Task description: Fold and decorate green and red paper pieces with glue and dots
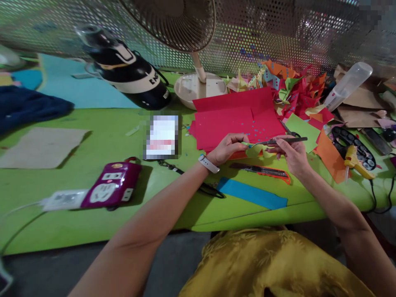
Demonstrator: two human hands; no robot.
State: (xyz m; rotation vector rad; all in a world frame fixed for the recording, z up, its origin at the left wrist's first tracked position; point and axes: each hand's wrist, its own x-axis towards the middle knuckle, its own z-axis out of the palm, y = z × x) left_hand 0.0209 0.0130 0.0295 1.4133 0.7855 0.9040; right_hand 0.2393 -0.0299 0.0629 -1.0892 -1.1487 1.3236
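A: Grip states?
B: Left grip [229, 147] pinches green paper [255, 151]; right grip [292, 155] holds a metal tool [292, 140], tip at the paper, between both.
A: Hazards?
B: Excess tip pressure could tear it; lowering the right grip could strike the cutter [264, 170] below.

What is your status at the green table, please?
Left hand pinching green paper. Right hand gripping slim dark tool, tip by the paper. Orange cutter lying close by on the table.

Head-worn view, looking forward and down, close above the green table [105, 128]
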